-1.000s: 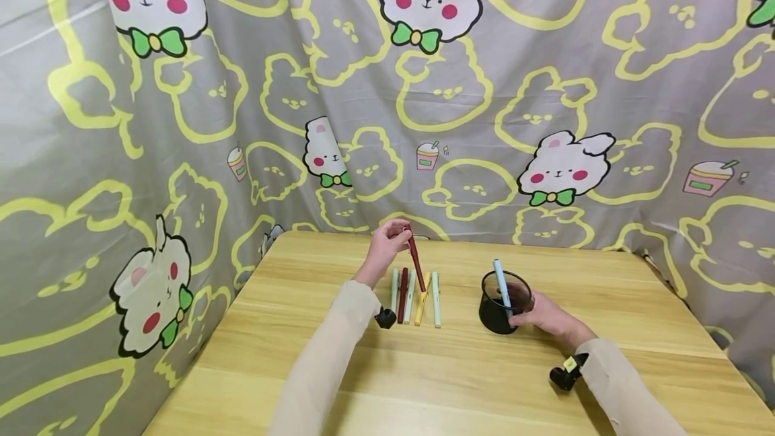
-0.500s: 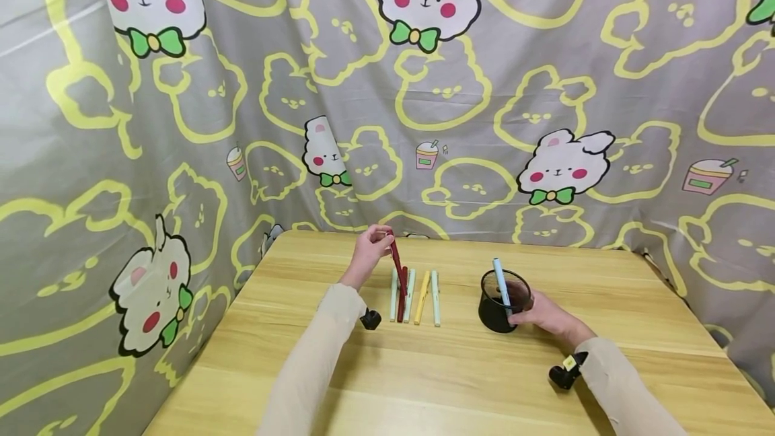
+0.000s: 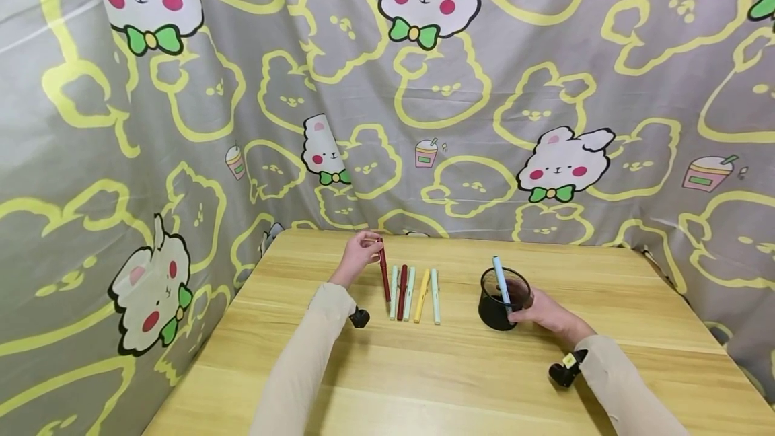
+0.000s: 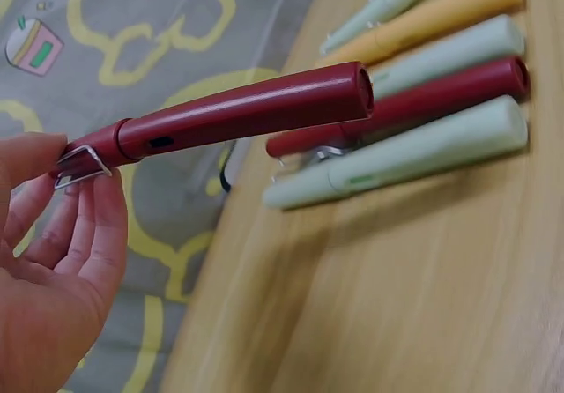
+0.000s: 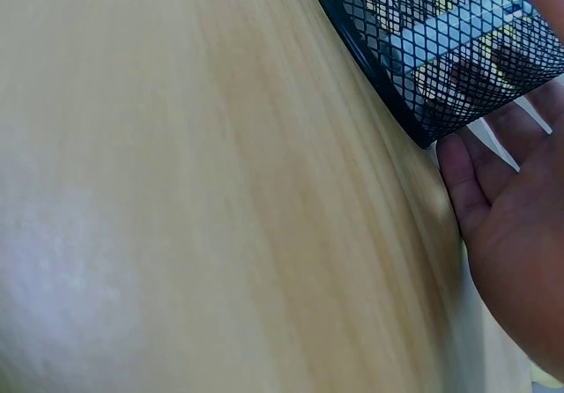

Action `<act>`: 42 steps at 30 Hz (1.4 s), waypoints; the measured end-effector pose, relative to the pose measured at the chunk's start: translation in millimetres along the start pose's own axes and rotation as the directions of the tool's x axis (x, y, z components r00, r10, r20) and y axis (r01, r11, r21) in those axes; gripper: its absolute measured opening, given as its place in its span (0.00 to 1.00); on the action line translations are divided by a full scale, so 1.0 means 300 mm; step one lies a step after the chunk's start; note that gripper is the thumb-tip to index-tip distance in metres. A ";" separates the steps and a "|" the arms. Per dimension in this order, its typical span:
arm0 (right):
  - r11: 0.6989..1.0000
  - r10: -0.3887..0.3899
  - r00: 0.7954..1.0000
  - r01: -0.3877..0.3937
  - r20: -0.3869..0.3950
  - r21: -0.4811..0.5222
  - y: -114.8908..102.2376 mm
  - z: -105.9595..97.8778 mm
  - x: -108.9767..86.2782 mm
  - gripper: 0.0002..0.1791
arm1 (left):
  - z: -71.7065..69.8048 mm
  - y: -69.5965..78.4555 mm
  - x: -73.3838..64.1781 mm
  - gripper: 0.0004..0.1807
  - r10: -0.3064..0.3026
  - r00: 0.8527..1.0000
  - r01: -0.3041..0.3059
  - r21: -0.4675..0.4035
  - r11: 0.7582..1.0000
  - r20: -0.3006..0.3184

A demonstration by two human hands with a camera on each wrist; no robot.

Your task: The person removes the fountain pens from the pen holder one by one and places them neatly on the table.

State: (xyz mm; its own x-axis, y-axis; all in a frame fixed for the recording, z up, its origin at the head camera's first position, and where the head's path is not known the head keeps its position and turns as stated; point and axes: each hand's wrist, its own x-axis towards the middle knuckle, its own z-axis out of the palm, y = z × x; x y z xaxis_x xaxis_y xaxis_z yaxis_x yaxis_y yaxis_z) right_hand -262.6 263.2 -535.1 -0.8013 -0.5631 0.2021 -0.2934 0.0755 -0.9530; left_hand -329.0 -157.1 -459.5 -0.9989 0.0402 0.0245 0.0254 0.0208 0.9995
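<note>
My left hand (image 3: 358,254) pinches a dark red pen (image 3: 385,278) near its wire clip, between thumb and fingertips. The pen hangs steeply, its lower end close beside the left end of a row of pens. In that row lie a pale green pen (image 3: 394,293), another dark red pen (image 3: 402,293), a second pale green pen (image 3: 410,295), a yellow pen (image 3: 422,296) and a third pale green one (image 3: 436,297). My right hand (image 3: 547,315) holds the black mesh pen cup (image 5: 476,49) from its right side. A light blue pen (image 3: 500,276) leans inside the cup.
All of this is on a wooden table (image 3: 460,382). A grey curtain (image 3: 363,86) with yellow outlines and rabbit faces hangs behind the table and along its left side. Small black cameras (image 3: 360,318) sit on both wrists.
My left hand has moved left and slightly down with the red pen, from over the yellow pen to the row's left end. The pen now hangs more upright. My right hand and the cup stay put.
</note>
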 end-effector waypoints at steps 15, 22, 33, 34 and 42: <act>0.999 -0.036 0.999 0.036 0.018 0.003 -0.006 -0.001 0.001 0.43 | -0.010 -0.073 0.006 0.16 -0.095 0.994 0.091 0.076 0.993 0.057; 0.998 -0.055 0.998 0.055 0.012 -0.029 0.001 -0.003 -0.001 0.41 | -0.012 -0.101 0.011 0.13 -0.120 0.991 0.114 0.107 0.988 0.053; 0.999 -0.034 0.999 0.034 0.016 -0.003 -0.003 0.001 -0.001 0.41 | -0.018 -0.142 0.016 0.12 -0.125 0.991 0.119 0.134 0.984 0.041; 0.999 -0.035 0.999 0.035 0.017 0.002 -0.003 0.001 0.000 0.41 | -0.019 -0.145 0.016 0.12 -0.128 0.991 0.122 0.137 0.983 0.038; 0.999 -0.045 0.999 0.045 0.016 -0.002 -0.003 0.000 0.002 0.41 | -0.019 -0.158 0.017 0.14 -0.132 0.991 0.129 0.113 0.985 0.016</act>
State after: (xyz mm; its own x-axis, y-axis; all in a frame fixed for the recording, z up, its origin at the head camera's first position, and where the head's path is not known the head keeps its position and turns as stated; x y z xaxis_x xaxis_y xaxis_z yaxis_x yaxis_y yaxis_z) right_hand -262.8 262.8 -534.1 -0.7786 -0.5792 0.2414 -0.3302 0.0512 -0.9425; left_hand -335.6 -163.6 -506.8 -0.9928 0.0531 -0.1075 -0.0993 0.1388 0.9853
